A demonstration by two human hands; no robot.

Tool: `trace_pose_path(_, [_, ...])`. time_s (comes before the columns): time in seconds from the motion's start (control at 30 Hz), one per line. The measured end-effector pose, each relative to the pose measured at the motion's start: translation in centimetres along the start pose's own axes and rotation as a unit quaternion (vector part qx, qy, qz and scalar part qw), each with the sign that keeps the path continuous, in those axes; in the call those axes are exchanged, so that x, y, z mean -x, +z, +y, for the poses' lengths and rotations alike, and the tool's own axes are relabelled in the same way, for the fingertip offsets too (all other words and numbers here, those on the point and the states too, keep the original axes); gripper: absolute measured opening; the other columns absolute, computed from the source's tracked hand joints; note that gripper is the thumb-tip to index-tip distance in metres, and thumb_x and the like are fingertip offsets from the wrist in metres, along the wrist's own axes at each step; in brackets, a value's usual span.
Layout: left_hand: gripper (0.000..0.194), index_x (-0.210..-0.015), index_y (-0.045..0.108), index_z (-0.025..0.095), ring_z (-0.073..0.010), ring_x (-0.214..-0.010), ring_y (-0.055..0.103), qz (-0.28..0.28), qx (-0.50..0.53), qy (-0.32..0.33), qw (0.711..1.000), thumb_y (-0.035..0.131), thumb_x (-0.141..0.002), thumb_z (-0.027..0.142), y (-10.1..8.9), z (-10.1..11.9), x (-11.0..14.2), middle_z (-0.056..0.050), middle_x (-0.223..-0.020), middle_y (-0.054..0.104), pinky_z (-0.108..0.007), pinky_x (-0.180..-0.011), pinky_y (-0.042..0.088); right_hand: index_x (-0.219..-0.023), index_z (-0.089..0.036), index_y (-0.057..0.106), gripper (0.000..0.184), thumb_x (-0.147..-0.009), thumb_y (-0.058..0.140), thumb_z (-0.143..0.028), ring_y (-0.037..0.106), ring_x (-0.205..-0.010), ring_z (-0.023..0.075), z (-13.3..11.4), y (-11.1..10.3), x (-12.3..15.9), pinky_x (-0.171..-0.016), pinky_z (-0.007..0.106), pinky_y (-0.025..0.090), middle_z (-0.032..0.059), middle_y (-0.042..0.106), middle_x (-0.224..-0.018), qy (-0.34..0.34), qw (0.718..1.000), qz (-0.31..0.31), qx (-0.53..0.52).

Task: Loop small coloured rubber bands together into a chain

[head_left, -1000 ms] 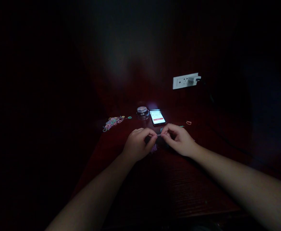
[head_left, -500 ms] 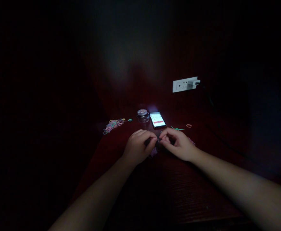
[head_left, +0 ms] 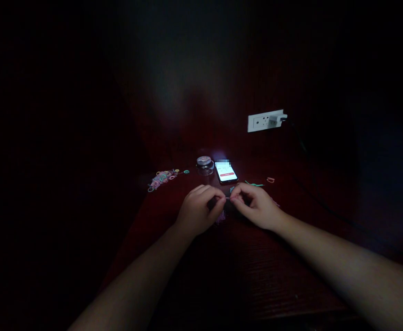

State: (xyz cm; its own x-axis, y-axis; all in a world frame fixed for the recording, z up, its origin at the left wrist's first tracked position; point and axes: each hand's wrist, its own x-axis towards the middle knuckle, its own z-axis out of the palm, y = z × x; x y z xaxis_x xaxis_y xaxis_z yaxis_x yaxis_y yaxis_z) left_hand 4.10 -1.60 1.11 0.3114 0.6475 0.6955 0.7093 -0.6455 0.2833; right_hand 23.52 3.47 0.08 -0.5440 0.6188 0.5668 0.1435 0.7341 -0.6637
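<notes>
In a very dark room my left hand (head_left: 198, 210) and my right hand (head_left: 254, 206) meet over a dark red wooden table (head_left: 273, 276). Both pinch the ends of a small rubber band (head_left: 227, 198) stretched thin between the fingertips. A purplish strand of linked bands (head_left: 221, 217) hangs below my left hand. A lit phone (head_left: 225, 172) lies just beyond the hands.
A heap of small coloured rubber bands (head_left: 162, 178) lies at the left of the table. A small clear jar (head_left: 204, 164) stands beside the phone. A green band (head_left: 254, 185) and a pink band (head_left: 270, 179) lie to the right. A white wall socket with a plugged charger (head_left: 266, 120) trails a dark cable.
My fingertips closed together half a second ago and have now drawn slightly apart, stretching the band again. The view shifted a little downward since the first frame.
</notes>
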Motion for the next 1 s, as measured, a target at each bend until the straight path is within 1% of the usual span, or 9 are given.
trace_pose_path(0.33, [0.01,-0.084,0.06,0.02,-0.0166,-0.077,0.055,-0.005,-0.004,0.003,1.0,0.054,-0.091,0.024,-0.03,0.01,0.02,-0.002,-0.08,0.062,-0.032,-0.071,0.044,-0.081,-0.019,0.055,0.004,-0.084,0.056,-0.019,0.044,-0.059,0.0123,0.13,0.12,0.09,-0.057,0.025,0.037,-0.0027,0.048,-0.066,-0.004,1.0,0.005,-0.01])
trace_pose_path(0.53, [0.011,-0.082,0.059,0.02,-0.017,-0.077,0.054,-0.003,-0.008,0.0,1.0,0.054,-0.09,0.025,0.14,-0.2,0.08,-0.002,-0.08,0.062,-0.033,-0.071,0.044,-0.081,-0.019,0.053,0.004,-0.083,0.056,-0.017,0.044,-0.06,0.0124,0.12,0.12,0.15,-0.056,0.025,0.037,-0.0026,0.048,-0.067,0.001,1.0,0.008,-0.021])
trace_pose_path(0.83, [0.012,-0.081,0.059,0.02,-0.0169,-0.078,0.053,-0.007,-0.008,-0.001,1.0,0.054,-0.09,0.025,0.05,-0.1,0.09,-0.002,-0.079,0.06,-0.032,-0.071,0.043,-0.082,-0.02,0.054,0.003,-0.083,0.056,-0.017,0.045,-0.06,0.0128,0.16,0.11,0.14,-0.056,0.025,0.037,-0.0025,0.048,-0.066,0.002,1.0,-0.001,-0.015])
trace_pose_path(1.0, [0.01,-0.084,0.06,0.02,-0.0169,-0.078,0.053,-0.012,0.002,0.014,1.0,0.054,-0.091,0.026,-0.01,-0.05,0.15,-0.002,-0.081,0.061,-0.032,-0.073,0.044,-0.084,-0.02,0.053,0.003,-0.083,0.056,-0.02,0.044,-0.058,0.0124,-0.02,0.06,0.1,-0.055,0.025,0.038,-0.0033,0.047,-0.065,-0.003,1.0,0.002,-0.022])
